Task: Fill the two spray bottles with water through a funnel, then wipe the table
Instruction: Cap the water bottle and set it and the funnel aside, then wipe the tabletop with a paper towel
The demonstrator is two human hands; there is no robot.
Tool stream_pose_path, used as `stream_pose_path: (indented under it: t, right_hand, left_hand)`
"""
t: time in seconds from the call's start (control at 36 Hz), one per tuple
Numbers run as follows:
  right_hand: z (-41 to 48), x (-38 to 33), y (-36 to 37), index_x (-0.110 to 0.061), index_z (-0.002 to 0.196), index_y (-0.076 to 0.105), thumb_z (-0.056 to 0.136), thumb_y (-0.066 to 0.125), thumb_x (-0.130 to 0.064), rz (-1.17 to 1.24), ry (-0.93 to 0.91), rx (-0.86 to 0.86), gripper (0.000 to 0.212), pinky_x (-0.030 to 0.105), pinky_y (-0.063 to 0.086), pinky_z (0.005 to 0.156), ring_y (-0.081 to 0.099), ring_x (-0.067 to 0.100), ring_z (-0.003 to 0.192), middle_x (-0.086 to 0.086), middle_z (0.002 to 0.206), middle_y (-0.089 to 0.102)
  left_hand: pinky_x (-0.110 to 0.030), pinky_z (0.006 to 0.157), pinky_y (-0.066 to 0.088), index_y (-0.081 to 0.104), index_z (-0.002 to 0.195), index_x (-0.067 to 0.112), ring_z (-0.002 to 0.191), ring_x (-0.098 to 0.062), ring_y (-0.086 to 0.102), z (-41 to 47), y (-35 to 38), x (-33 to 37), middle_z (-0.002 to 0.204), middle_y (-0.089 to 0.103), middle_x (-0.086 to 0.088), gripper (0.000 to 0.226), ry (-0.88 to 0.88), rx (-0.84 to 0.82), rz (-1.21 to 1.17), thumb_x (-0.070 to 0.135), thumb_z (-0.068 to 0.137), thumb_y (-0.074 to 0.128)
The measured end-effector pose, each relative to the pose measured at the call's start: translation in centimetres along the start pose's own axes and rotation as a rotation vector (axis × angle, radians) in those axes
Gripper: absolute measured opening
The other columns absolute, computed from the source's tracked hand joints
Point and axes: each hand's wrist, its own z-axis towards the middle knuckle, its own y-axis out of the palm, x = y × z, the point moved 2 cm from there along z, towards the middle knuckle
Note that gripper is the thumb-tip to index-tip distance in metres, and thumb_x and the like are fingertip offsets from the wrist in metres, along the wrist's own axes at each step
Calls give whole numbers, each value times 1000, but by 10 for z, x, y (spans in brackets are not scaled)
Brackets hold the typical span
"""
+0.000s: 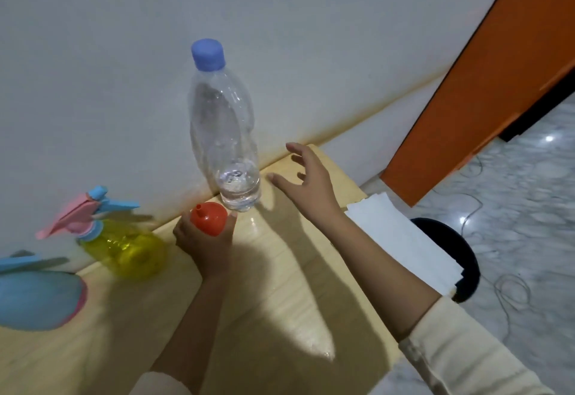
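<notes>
My left hand (203,240) grips an orange funnel (209,218), spout turned up and to the left, just above the wooden table (280,301). A clear water bottle (225,127) with a blue cap stands upright by the wall, with only a little water at its bottom. My right hand (306,181) hovers open just right of that bottle, fingers spread, not touching it. A yellow spray bottle (124,247) with a pink and blue trigger head stands at the left. A blue spray bottle (37,298) sits at the far left edge, partly cut off.
A stack of white paper towels (404,239) lies on the table's right edge, partly over a black round stool (463,257). An orange door (485,83) stands at the right above a marble floor with loose cable. The wall (124,52) runs close behind the table.
</notes>
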Motion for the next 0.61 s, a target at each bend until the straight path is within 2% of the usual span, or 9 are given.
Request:
stream_pose_path:
  t: [0.06,0.11,0.19,0.22,0.28,0.33,0.42,0.5,0.61]
  right_hand:
    - [-8,9,-31,-16,118,55,81,71,-18,-34,1,35,40,26,47,87,54,7,104,-6,118,59]
    - [-19,21,-63,-16,106,60,83,68,-14,-68,2,55,24,26,49,78,59,6,93,-8,100,63]
    - [-39,46,-105,-18,92,63,84,65,-12,-161,18,86,10,18,49,67,60,0,78,-13,83,63]
    - [-48,55,-117,-18,89,63,84,64,-12,-201,31,85,8,14,47,65,60,0,76,-14,81,63]
    - [-67,74,-137,-16,86,64,85,63,-13,-275,66,57,4,12,43,64,60,2,74,-13,78,63]
    - [-85,93,-152,-15,84,64,84,65,-14,-321,108,11,1,17,44,65,60,5,72,-8,78,64]
    - [-107,115,-164,-19,83,61,81,71,-22,-390,152,-82,11,25,46,71,59,12,76,-5,84,65]
    - [-121,128,-165,-21,92,60,74,76,-36,-520,137,-163,28,27,44,78,52,12,87,-5,93,59]
    - [-134,134,-155,-21,105,56,67,74,-54,-765,54,-204,53,34,40,81,44,17,98,-3,108,50]
  left_hand:
    - [-52,100,41,45,128,10,122,-34,42,-24,8,9,134,42,-16,76,71,-2,-113,42,66,77]
    - [-49,99,44,53,117,11,116,-33,50,-52,21,24,124,51,-12,59,181,-103,-211,46,71,67]
    - [-22,88,49,61,104,17,102,-24,58,-93,47,53,103,57,1,30,366,-443,-253,31,78,65]
    - [-19,87,48,61,104,18,102,-20,58,-105,55,62,103,57,5,27,447,-577,-232,28,79,64]
    - [-27,93,46,62,111,16,106,-12,55,-124,73,71,108,56,10,33,631,-809,-122,32,82,60]
    - [-19,99,38,60,118,13,110,-7,49,-135,87,75,115,54,10,37,760,-971,2,31,86,58]
    - [1,95,21,55,126,13,114,1,39,-150,101,81,127,52,4,37,873,-1167,140,22,90,60]
    - [6,93,14,53,129,9,118,3,32,-154,111,79,134,48,0,44,898,-1261,255,16,87,64]
    - [8,93,8,55,128,7,127,-8,33,-151,120,72,139,45,-6,48,929,-1284,352,9,82,68]
